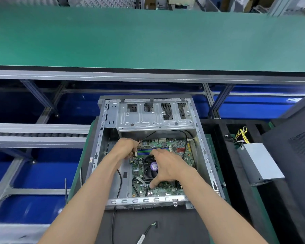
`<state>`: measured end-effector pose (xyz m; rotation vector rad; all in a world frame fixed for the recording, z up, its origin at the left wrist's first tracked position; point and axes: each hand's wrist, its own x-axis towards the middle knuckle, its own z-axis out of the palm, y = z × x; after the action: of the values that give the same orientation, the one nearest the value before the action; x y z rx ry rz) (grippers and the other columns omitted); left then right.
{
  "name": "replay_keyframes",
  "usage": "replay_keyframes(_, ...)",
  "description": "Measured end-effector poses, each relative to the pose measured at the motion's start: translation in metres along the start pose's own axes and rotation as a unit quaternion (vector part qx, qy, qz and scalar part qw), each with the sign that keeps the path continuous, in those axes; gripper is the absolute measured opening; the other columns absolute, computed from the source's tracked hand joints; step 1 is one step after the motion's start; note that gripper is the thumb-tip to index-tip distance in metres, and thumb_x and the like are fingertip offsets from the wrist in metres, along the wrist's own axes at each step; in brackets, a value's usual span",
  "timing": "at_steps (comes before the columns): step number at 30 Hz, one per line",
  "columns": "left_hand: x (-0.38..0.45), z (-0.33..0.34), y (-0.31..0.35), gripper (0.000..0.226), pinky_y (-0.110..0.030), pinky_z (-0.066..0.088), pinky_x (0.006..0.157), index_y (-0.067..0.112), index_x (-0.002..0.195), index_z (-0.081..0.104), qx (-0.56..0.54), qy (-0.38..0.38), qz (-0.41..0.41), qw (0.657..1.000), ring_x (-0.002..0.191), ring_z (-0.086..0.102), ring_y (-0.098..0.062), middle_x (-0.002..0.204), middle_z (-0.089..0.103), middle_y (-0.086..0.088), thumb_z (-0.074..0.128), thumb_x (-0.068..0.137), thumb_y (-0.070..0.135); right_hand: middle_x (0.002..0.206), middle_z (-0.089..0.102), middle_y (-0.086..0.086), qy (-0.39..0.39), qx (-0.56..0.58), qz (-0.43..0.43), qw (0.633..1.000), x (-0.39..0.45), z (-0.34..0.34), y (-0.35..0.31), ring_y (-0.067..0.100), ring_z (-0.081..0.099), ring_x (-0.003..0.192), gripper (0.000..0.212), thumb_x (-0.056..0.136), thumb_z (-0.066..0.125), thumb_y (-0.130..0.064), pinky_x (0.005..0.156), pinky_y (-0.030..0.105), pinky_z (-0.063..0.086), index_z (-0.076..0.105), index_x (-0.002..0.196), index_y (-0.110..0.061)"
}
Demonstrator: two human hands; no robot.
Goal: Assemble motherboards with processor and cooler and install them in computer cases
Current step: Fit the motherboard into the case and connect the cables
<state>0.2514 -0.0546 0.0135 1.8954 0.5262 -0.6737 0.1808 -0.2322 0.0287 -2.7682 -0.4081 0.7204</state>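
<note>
Both forearms come in from the bottom edge, so that's what sits closest, reaching into the open computer case [203, 152] lying on its side on a black mat [165, 226]. Left hand [125, 147], at about 10 o'clock from the cooler, has its fingers curled in tight around what looks like a thin black cable [147, 135] or small connector at the board's far-left edge, but the fingertips are tucked under so I can't say exactly what's pinched. Right hand [167, 166] is spread wide over the cooler fan [149, 169], thumb stretched down to touch the motherboard [167, 190] at 6 o'clock, fingers reaching toward the blue and green RAM slots [145, 151] at 12. That hand covers half of the fan. The fan hub has a purple sticker [154, 166], but the print is too blurry to read. I can't read any brand on the board either. At 3 o'clock from the case a grey power supply [259, 161] rests with yellow wires [242, 135] bunched at its far end. A loose cable [148, 231] lies on the mat at 6 o'clock, cut off by the frame. A green conveyor belt [148, 41] runs across the top.
</note>
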Motion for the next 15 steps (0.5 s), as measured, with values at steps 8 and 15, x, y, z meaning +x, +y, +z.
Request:
replay_keyframes(8, -0.016, -0.015, -0.027, 0.021, -0.028, 0.057, 0.078, 0.015, 0.094, 0.075, -0.124, 0.11, 0.096, 0.982, 0.084, 0.068, -0.016, 0.092, 0.073, -0.004, 0.069, 0.087, -0.004, 0.137, 0.05, -0.003, 0.192, 0.09, -0.059, 0.975, 0.008, -0.014, -0.008, 0.024, 0.061, 0.107, 0.043, 0.105, 0.05, -0.035, 0.085, 0.042, 0.05, 0.043, 0.144, -0.022)
replay_keyframes(15, -0.015, -0.011, -0.027, 0.021, -0.022, 0.054, 0.07, 0.015, 0.085, 0.073, -0.125, 0.12, 0.11, 0.979, 0.08, 0.071, -0.014, 0.084, 0.075, -0.005, 0.076, 0.082, -0.005, 0.144, 0.053, 0.005, 0.142, 0.031, -0.105, 0.984, 0.053, -0.011, -0.023, 0.03, 0.058, 0.119, 0.041, 0.106, 0.049, -0.018, 0.095, 0.044, 0.049, 0.045, 0.147, -0.017)
